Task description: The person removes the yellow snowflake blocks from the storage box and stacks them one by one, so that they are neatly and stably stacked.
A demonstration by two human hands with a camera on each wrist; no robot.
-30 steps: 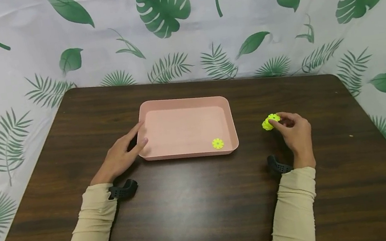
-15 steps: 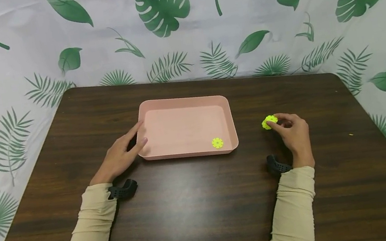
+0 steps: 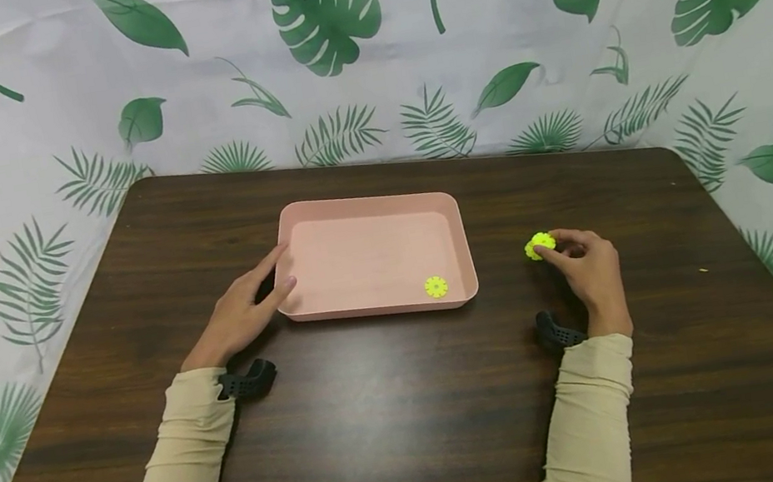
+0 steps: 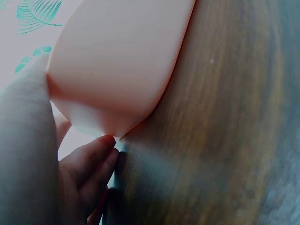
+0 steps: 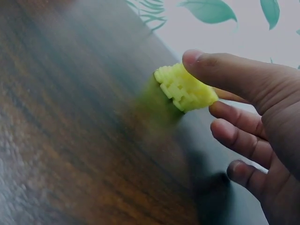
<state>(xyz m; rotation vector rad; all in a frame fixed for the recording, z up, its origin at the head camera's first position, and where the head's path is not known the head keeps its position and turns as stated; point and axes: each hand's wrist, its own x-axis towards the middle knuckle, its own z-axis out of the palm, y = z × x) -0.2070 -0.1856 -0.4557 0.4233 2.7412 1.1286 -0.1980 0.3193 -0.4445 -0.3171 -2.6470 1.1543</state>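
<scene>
A pink rectangular tray (image 3: 374, 260) lies on the dark wooden table. My left hand (image 3: 235, 315) grips its left wall, the thumb over the rim; in the left wrist view, fingertips (image 4: 108, 142) touch the outer side. One yellow notched building disc (image 3: 436, 287) lies flat in the tray's near right corner. To the right of the tray, my right hand (image 3: 591, 267) pinches a small stack of yellow notched building discs (image 5: 185, 89) between thumb and fingers. In the head view this stack (image 3: 539, 245) is partly hidden by the thumb.
The table (image 3: 388, 443) reaches back to a white cloth (image 3: 406, 78) printed with green leaves. A tiny pale speck (image 3: 703, 270) lies right of my right hand. Dark wrist mounts (image 3: 249, 379) sit at both wrists.
The discs in my right hand now overlap more closely; one stuck out to the right a second ago. That hand has shifted very slightly left. My left hand and the tray stay put.
</scene>
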